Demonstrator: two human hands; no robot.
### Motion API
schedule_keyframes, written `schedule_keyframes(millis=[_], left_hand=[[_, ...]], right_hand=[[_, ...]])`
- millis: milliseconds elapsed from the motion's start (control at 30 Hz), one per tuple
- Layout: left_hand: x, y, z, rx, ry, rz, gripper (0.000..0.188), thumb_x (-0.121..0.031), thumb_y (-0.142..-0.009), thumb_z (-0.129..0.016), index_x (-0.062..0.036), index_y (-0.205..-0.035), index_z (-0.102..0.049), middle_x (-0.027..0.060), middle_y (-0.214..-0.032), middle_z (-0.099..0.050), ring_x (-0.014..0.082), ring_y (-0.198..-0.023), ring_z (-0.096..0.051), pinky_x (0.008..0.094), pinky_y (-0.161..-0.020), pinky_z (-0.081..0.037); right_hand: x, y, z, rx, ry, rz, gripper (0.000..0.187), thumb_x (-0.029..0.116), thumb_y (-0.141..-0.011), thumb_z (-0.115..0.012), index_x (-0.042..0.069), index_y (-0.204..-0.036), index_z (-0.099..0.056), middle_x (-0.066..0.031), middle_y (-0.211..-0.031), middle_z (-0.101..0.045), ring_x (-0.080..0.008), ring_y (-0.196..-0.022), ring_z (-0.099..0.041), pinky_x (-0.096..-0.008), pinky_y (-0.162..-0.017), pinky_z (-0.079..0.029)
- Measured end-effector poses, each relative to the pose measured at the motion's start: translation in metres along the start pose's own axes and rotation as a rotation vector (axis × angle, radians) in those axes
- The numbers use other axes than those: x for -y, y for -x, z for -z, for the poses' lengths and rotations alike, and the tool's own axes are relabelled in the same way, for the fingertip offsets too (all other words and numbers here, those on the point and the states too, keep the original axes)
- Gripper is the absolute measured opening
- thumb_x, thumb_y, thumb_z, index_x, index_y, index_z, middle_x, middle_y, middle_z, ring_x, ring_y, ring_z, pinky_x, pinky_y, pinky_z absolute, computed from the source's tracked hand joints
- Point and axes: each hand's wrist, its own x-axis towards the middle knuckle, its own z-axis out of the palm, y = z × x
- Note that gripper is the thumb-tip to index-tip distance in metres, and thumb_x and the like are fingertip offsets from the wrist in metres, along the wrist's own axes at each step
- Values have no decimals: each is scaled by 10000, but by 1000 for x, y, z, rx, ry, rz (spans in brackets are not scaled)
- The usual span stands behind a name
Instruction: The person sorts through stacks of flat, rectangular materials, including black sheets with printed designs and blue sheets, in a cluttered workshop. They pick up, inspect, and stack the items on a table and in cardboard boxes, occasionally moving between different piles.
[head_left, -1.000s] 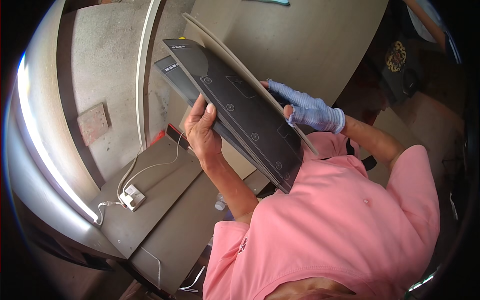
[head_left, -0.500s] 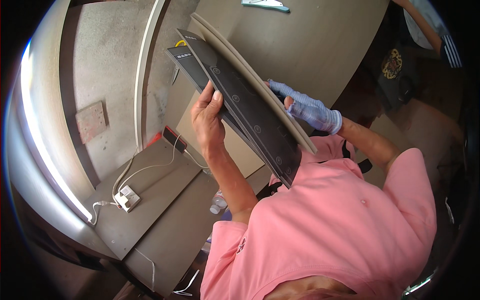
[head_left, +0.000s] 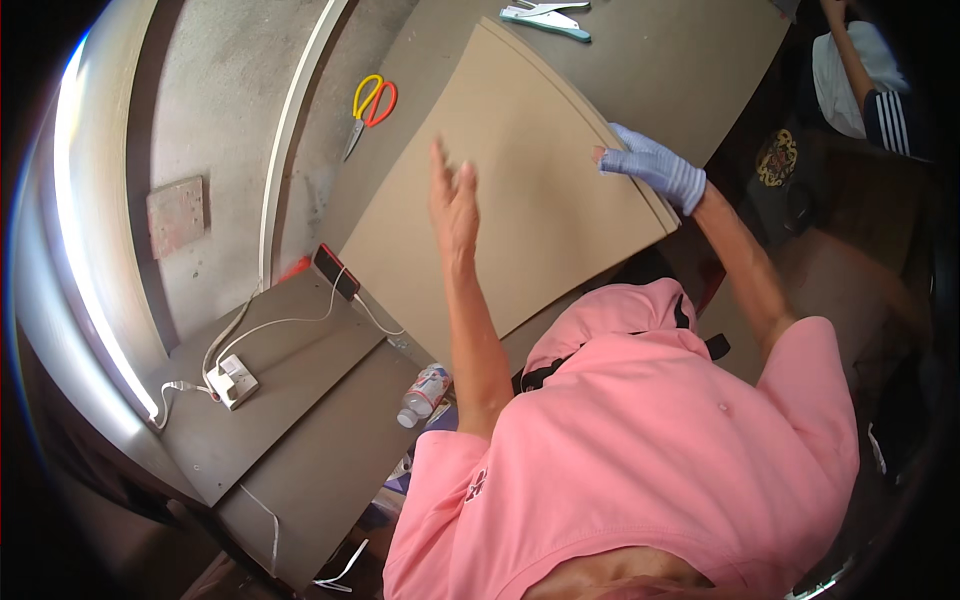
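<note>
Large tan sheets (head_left: 540, 210) lie flat in a stack on the grey-brown table (head_left: 680, 75), plain side up. My right hand (head_left: 655, 170), in a light blue glove with a bare thumb tip, grips the stack's right edge. Its thumb rests on top, and the other fingers are partly hidden at the edge. Over the left part of the stack hovers my bare left hand (head_left: 457, 205), slightly blurred, thumb and fingers apart with nothing in them. No dark face of the sheets shows now.
Yellow-and-red-handled scissors (head_left: 375, 103) lie left of the stack, and a white-and-teal plier-like tool (head_left: 550, 18) beyond it. A phone (head_left: 336, 272) on a cable, a white power socket (head_left: 232, 382) and a plastic bottle (head_left: 424, 394) are at left. Another person (head_left: 862, 85) is at far right.
The raised, dark-faced sheets have gone down onto the table, tan side up. My left hand has let go of them, and my right hand has shifted right. The scissors have come fully into sight.
</note>
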Motion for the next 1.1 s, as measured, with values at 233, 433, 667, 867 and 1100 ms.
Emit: schedule_keyframes(millis=[233, 433, 667, 867, 1100], left_hand=[[163, 99, 142, -532, -620, 545, 650, -219, -756, -644, 81, -1256, -356, 245, -1274, -416, 347, -1168, -425, 373, -976, -347], [222, 178, 184, -553, -549, 637, 747, -265, -699, -695, 134, -1223, -342, 255, -1232, -451, 340, -1118, -471, 372, -953, -367], [197, 183, 187, -433, -595, 747, 711, -381, -736, -668, 57, -1221, -387, 245, -1168, -487, 308, -1013, -536, 385, -854, -435], [220, 187, 218, -180, -341, 931, 706, -457, -721, -679, 110, -1090, -480, 237, -1016, -553, 289, -880, -567, 376, -760, -466], [205, 135, 184, -312, -376, 744, 702, -487, -719, -670, 131, -1028, -540, 215, -990, -580, 257, -884, -566, 372, -777, -467]], right_hand=[[-63, -15, 53, -103, 25, -262, 549, 302, -728, -671, -1, -1149, -491, -96, -948, -586, -154, -809, -572, -293, -720, -479], [-63, -15, 62, -158, 485, -157, 566, 364, -692, -692, -27, -1073, -547, -128, -905, -619, -183, -799, -587, -300, -717, -474], [-91, 42, 76, -73, 374, -234, 400, 236, -721, -666, -23, -1016, -586, -79, -883, -624, -139, -797, -569, -300, -733, -467], [-110, 80, 72, -111, 127, -401, 392, 323, -743, -657, 6, -970, -615, -60, -835, -623, -142, -775, -574, -287, -711, -466], [-148, 87, 46, -504, 250, -233, 446, 427, -722, -644, 66, -982, -623, -85, -875, -642, -184, -799, -600, -320, -727, -463]])
